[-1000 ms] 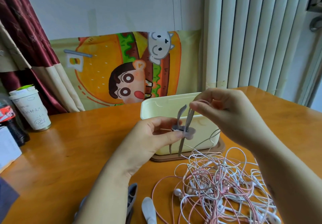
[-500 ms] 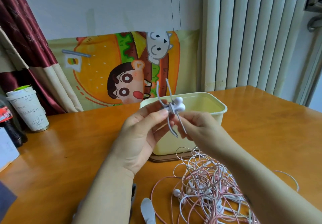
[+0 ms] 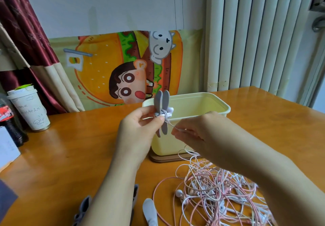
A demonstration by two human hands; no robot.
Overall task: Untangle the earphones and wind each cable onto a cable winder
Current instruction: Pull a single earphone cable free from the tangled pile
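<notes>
My left hand (image 3: 140, 129) pinches a grey cable winder (image 3: 162, 111) at its middle, holding it upright in front of the yellow bin. White earbuds (image 3: 170, 111) are tucked against the winder's right side, with a few turns of cable around its waist. My right hand (image 3: 198, 134) pinches the thin white cable (image 3: 173, 126) just right of and below the winder, stretched taut to it. A tangled heap of pink and white earphones (image 3: 219, 194) lies on the table at lower right, partly hidden under my right forearm.
A pale yellow plastic bin (image 3: 202, 116) stands on a brown base mid-table. Spare winders lie at the near edge: grey ones (image 3: 82, 210) and a white one (image 3: 149, 211). A paper cup (image 3: 29, 109) and cola bottle (image 3: 8, 120) stand at the left.
The winder has turned so its arms stand closed and upright. My right hand has dropped from the winder and drawn the cable out to the lower right.
</notes>
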